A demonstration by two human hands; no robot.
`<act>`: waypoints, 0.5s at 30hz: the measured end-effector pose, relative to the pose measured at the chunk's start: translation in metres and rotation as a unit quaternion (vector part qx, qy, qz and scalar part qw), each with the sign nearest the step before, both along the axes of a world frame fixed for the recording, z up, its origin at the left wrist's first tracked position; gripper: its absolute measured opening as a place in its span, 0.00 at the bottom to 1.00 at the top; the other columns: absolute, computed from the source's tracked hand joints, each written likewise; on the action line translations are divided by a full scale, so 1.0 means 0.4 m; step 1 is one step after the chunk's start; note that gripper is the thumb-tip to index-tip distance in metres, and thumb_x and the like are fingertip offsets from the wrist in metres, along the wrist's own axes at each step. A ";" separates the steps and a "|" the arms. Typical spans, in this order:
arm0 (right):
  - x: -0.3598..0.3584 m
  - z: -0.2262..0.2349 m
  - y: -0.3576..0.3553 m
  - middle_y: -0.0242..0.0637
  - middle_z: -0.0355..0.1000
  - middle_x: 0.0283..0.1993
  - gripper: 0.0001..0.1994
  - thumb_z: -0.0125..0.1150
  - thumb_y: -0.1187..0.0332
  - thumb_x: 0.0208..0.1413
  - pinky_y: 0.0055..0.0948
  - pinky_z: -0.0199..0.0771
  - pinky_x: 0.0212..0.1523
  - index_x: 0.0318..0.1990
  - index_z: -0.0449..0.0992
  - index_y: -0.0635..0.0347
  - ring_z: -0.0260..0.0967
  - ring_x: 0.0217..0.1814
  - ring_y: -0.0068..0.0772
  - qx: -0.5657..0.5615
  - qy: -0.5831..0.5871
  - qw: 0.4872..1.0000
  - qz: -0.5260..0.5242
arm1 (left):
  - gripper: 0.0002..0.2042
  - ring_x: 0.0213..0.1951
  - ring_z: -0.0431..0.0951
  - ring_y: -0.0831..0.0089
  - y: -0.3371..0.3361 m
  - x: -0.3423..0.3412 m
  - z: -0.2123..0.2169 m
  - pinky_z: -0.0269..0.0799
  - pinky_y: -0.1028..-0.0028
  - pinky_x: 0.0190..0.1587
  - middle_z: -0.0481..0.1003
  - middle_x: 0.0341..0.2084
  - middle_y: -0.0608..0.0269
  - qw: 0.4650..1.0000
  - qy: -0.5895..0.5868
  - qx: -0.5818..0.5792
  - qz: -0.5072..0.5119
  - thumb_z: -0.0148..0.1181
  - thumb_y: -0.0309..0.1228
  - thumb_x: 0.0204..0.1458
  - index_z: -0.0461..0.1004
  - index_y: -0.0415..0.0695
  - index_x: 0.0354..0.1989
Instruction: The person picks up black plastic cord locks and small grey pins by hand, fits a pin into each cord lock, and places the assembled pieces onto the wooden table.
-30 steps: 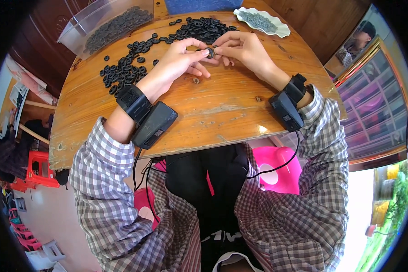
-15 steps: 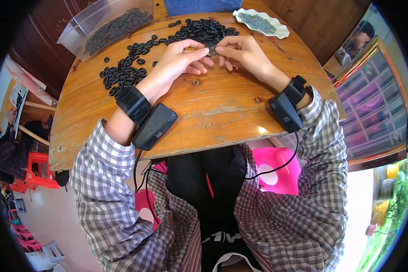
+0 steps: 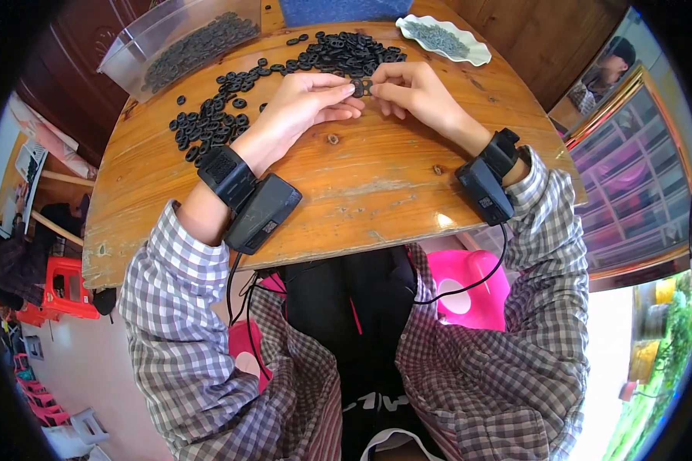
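Above the wooden table (image 3: 361,177), my left hand (image 3: 307,101) pinches a small dark round piece with holes (image 3: 357,89) between thumb and fingers. My right hand (image 3: 415,91) is closed in a pinch against the right side of that piece. Whether a second small part sits between the right fingertips is too small to tell. Just beyond my hands lies a heap of black oval pieces (image 3: 346,52) with holes. More black pieces (image 3: 207,127) are scattered to the left of my left hand.
A clear plastic bin (image 3: 123,65) with many black pieces stands at the far left, beside a blue container (image 3: 346,11). A white scalloped dish (image 3: 478,54) holds small grey bits at the far right. Black wrist devices (image 3: 265,213) with cables hang on both forearms.
The dark piece at my fingertips has turned and now shows its face. My right fingertips have shifted slightly right; both hands otherwise stay in place.
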State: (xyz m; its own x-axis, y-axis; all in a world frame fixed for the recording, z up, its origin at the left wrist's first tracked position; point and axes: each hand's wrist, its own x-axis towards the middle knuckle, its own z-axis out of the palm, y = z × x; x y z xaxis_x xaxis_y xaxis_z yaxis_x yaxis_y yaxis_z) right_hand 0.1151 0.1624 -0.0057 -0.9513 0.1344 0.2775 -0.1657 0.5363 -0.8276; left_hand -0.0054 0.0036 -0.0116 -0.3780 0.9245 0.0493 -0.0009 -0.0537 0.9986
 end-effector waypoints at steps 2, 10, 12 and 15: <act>0.004 0.005 0.002 0.31 0.66 0.18 0.08 0.51 0.68 0.51 0.15 0.54 0.17 0.26 0.71 0.65 0.57 0.16 0.16 0.002 -0.001 1.000 0.005 | 0.11 0.35 0.74 0.74 0.001 -0.002 -0.001 0.71 0.82 0.40 0.73 0.34 0.52 1.000 -0.008 0.007 -0.005 0.50 0.29 0.53 0.69 0.33 0.40; 0.010 0.004 0.015 0.30 0.65 0.16 0.09 0.51 0.68 0.52 0.15 0.52 0.16 0.27 0.71 0.65 0.56 0.15 0.14 -0.057 0.001 0.997 0.058 | 0.11 0.35 0.75 0.73 -0.002 0.009 0.008 0.72 0.82 0.40 0.73 0.33 0.50 1.000 -0.009 0.004 -0.029 0.50 0.29 0.53 0.69 0.32 0.39; 0.013 0.008 0.004 0.31 0.65 0.16 0.09 0.50 0.68 0.52 0.15 0.51 0.16 0.28 0.72 0.65 0.55 0.15 0.13 -0.048 0.012 0.998 0.028 | 0.11 0.35 0.75 0.73 -0.006 0.006 0.008 0.72 0.82 0.40 0.73 0.33 0.50 1.000 -0.014 0.013 -0.025 0.50 0.28 0.53 0.69 0.32 0.39; 0.017 0.009 -0.010 0.30 0.65 0.17 0.09 0.51 0.68 0.53 0.15 0.51 0.16 0.29 0.72 0.65 0.55 0.16 0.13 -0.050 0.030 0.998 0.007 | 0.11 0.36 0.75 0.70 -0.006 0.007 0.007 0.72 0.81 0.41 0.73 0.34 0.48 0.999 -0.031 0.030 -0.020 0.51 0.28 0.52 0.68 0.30 0.39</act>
